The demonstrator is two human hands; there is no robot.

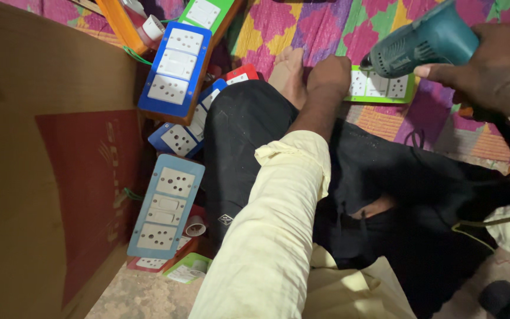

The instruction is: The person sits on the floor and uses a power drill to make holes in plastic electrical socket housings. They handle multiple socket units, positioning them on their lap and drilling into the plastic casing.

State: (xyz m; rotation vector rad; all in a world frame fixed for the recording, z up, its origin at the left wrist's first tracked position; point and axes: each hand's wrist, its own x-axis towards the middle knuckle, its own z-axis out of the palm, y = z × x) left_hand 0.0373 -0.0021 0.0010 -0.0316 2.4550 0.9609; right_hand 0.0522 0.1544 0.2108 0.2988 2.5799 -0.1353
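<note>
The right hand [494,68] is wrapped around the handle of a teal plastic power drill [423,44], fingers curled tight on it and the forefinger stretched along its underside; a thin red-and-white band sits on that wrist. The drill is held up at the top right, its dark nose tilted down to the left, just above a green-framed board of white sockets and switches [382,87] that lies flat on the pink, yellow and green patterned mat [320,29]. The left hand [329,75] reaches forward from a rolled pale-yellow sleeve [278,201], knuckles up and closed in a loose fist at the left end of that green board; whether it grips the board's edge or only presses on it I cannot tell. The forearm crosses a knee in black trousers [255,130], with a bare foot [287,74] just beside the fist. Leaning against the tall brown cardboard box [30,147], whose side bears a large dark red printed panel, stand more boards: a blue-framed one [175,71] uppermost, a second blue one [184,133] below it, a pale grey-blue one [166,207] lower still, and a red-framed one [242,75] peeping out by the knee. The box's inside is hidden.
</note>
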